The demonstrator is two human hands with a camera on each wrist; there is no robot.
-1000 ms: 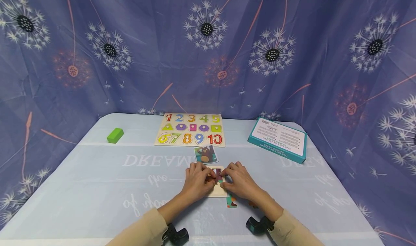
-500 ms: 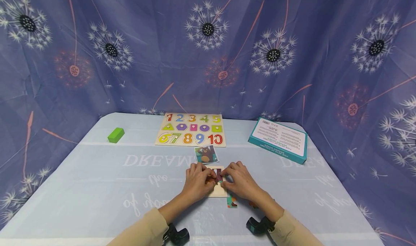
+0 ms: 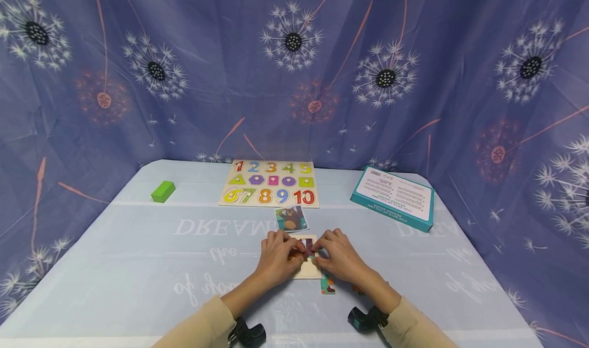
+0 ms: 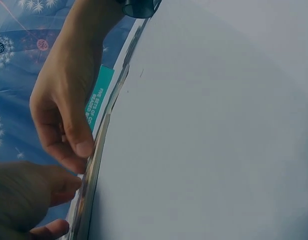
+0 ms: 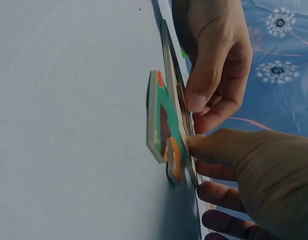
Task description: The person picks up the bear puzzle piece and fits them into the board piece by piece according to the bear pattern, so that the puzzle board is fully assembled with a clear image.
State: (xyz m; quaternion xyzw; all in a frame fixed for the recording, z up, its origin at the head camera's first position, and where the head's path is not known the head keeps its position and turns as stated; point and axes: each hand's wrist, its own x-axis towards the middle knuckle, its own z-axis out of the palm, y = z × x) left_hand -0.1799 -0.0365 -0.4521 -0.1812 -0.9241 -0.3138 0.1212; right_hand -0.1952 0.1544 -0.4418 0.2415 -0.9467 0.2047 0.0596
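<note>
A small pale wooden puzzle tray [image 3: 308,273] lies in front of me, with a dark bear-picture puzzle piece [image 3: 310,247] in its upper part. From the left, my left hand [image 3: 278,253] pinches at the picture pieces with thumb and curled fingers, hiding that side. My right hand [image 3: 339,253] has thumb and index finger on the dark piece's right side, at the tray's edge. Below the right hand lies a loose teal puzzle piece [image 3: 327,285]. An orange-brown piece [image 3: 358,290] is half hidden under the right wrist. The right wrist view shows the teal piece [image 5: 163,117] flat beside the tray.
A bear picture card [image 3: 291,218] lies just beyond the tray. Behind it is a number-and-shape board [image 3: 269,183]. A green block [image 3: 163,191] sits at the back left, a teal box [image 3: 393,197] at the back right. A dandelion-print curtain [image 3: 221,72] hangs behind the table.
</note>
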